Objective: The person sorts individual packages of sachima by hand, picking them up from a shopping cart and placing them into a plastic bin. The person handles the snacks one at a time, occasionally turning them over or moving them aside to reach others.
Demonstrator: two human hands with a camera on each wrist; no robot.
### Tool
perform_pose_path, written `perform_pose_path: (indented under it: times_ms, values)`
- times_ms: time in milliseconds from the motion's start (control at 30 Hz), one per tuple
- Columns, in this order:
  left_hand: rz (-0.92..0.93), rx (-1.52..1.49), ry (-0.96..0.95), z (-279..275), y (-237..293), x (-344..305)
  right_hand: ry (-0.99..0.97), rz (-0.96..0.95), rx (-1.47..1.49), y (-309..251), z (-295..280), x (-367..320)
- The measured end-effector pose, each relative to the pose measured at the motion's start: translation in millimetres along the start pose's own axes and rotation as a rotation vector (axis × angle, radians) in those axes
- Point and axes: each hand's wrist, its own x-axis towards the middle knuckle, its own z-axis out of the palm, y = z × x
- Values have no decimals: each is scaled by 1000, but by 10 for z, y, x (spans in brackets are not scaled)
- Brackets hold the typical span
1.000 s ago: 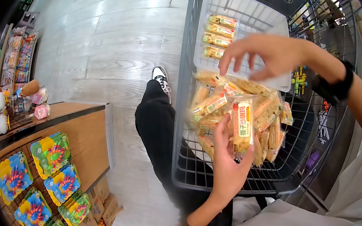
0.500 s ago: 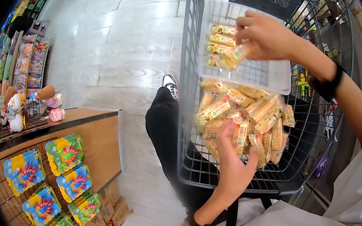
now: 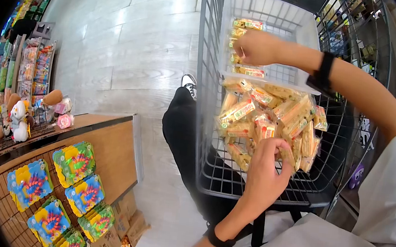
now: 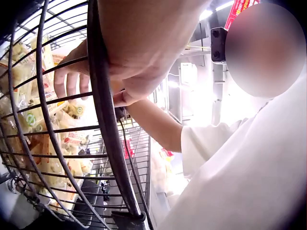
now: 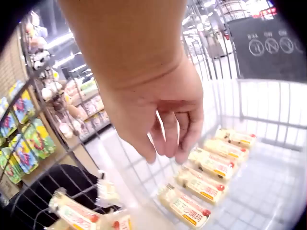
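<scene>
In the head view my right hand (image 3: 260, 47) is over a clear plastic tray (image 3: 293, 78) in the shopping cart. The right wrist view shows its fingers hanging loosely above a row of wrapped snack bars, holding nothing. The nearest snack bar (image 5: 184, 206) lies flat in line with the others. My left hand (image 3: 268, 168) reaches into a loose pile of snack bars (image 3: 238, 113) nearer my body. Its bent index finger and thumb lie around one snack bar (image 3: 286, 155); I cannot tell whether they pinch it. The left wrist view shows its other fingers pointing down at the pile.
The cart's dark wire basket (image 3: 202, 90) surrounds tray and pile. A wooden shelf unit (image 3: 112, 148) with colourful hanging toy packs (image 3: 74, 163) stands to the left. Plush toys (image 3: 20, 123) sit on it. My leg (image 3: 177, 136) is beside the cart.
The right hand has set a snack bar at the near end of the tray's row and let it go. The left hand has shifted slightly right, its index finger and thumb closer together.
</scene>
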Motion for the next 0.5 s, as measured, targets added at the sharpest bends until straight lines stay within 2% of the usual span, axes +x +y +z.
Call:
perform_pose_path:
  times_ms: [33,100,133,200,233,300,333,400,433,500]
  values:
    - [-59,-73,-68,12,3,-9,-1,1,0,-113,-168,-190]
    - [-112,-143,-134,36,10,-29,-48,-89,243,-398,-395,-581]
    - [-136,-104,-175,54,10,-51,-44,-89,243,-455,-287,-692]
    - [-121,-28,-206,89,-7,-72,18,-308,202,-487,95,-835]
    - [-115,-21,-208,97,-5,-85,27,-307,202,-542,279,-837]
    - [-150,1,-241,95,1,-89,122,-369,8,-643,567,-781]
    - [-147,6,-240,98,-1,-86,128,-370,9,-696,605,-729]
    - [-131,58,-240,93,-21,-98,-101,-323,-59,-832,711,-593]
    - [-135,61,-236,96,-39,-108,-101,-329,-57,-878,774,-572]
    - [-87,74,-247,121,-59,-106,-130,-224,-15,-943,822,-573]
